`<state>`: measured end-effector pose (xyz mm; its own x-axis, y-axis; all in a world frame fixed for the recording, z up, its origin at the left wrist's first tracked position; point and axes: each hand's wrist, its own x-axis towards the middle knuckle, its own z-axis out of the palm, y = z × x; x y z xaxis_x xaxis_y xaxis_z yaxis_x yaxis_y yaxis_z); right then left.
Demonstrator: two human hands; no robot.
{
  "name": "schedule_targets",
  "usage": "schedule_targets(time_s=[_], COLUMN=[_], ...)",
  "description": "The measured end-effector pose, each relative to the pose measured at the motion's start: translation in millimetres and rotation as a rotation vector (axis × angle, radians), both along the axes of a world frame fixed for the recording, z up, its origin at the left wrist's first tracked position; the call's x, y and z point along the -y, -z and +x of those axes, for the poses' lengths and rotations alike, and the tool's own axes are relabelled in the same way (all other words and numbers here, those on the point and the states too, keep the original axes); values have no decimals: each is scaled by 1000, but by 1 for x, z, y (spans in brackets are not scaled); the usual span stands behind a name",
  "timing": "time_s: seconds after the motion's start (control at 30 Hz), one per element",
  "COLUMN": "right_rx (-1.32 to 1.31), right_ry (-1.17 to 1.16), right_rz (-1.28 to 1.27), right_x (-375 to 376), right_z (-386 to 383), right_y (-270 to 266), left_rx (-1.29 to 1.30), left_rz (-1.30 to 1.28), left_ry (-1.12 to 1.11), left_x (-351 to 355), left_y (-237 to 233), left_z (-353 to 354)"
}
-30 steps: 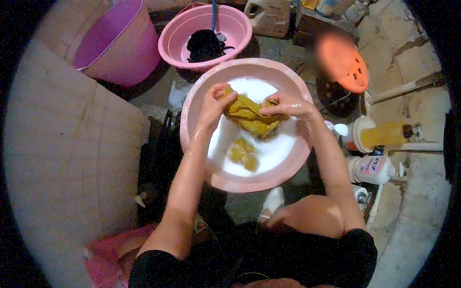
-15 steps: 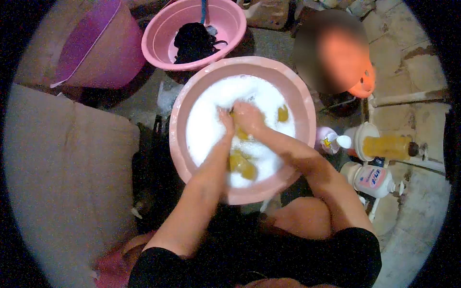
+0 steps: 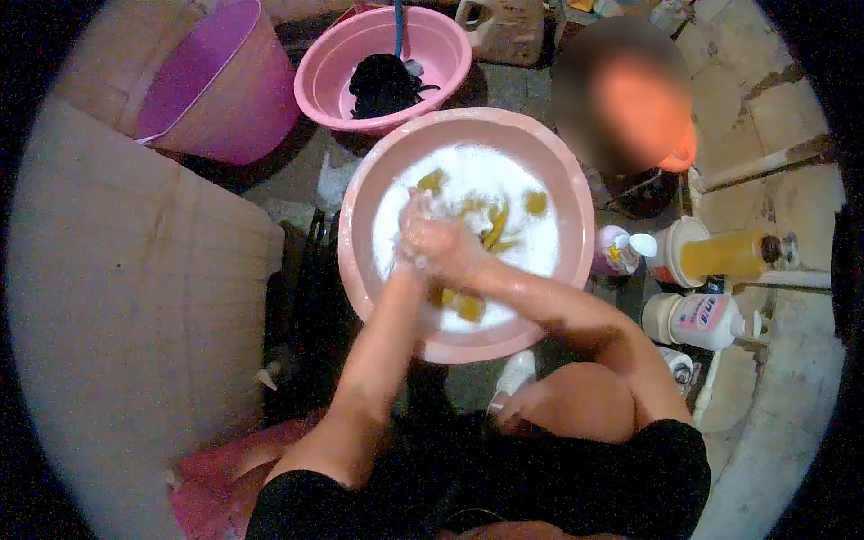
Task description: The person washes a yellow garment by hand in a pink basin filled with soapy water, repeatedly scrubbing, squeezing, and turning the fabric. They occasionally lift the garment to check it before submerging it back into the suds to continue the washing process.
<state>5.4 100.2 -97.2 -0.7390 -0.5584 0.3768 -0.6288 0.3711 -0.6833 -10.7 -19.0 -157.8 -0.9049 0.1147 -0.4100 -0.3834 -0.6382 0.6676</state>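
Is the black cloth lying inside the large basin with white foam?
No, the black cloth lies in the smaller pink plastic basin, beyond the large foamy one.

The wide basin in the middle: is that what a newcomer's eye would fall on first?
Probably yes: the pale pink basin is full of white suds, with mustard-yellow cloth showing through. Over its left part, the wet left hand and right hand press together. Beyond it, a black cloth stands out in a brighter pink tub.
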Motion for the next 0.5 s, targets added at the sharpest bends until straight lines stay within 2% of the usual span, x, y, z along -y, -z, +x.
schedule_targets(time_s=[0.03,0.07,0.1,0.17,0.2,0.23,0.3,0.37,0.43,0.47,0.5], right_rx=[-148,-113,-111,259,257,164,15,-65,-115,151,288], right_ry=[-92,104,103,371,371,336,253,182,148,269,339], right_rz=[-63,217,218,561,564,417,107,-138,-312,-13,131], right_x=[-5,-19,-25,-27,-25,-23,-4,7,10,-13,-18], right_z=[-10,-26,-40,-53,-48,-41,-5,18,12,-23,-28], right_y=[18,5,10,25,25,19,14,2,-18,-17,-21], left_rx=[72,141,143,240,234,225,-495,-862,164,162,164], left_rz=[24,47,47,90,92,107,670,930,91,124,167], left_ry=[-164,-338,-338,-232,-220,-221,133,291,-137,-75,-52], left_x=[-32,-53,-61,-66,-65,-56,-2,2,-35,-54,-54], left_y=[-27,-40,-39,-40,-44,-31,41,48,-26,-57,-64], left_z=[17,27,28,31,32,19,-11,8,42,56,56])
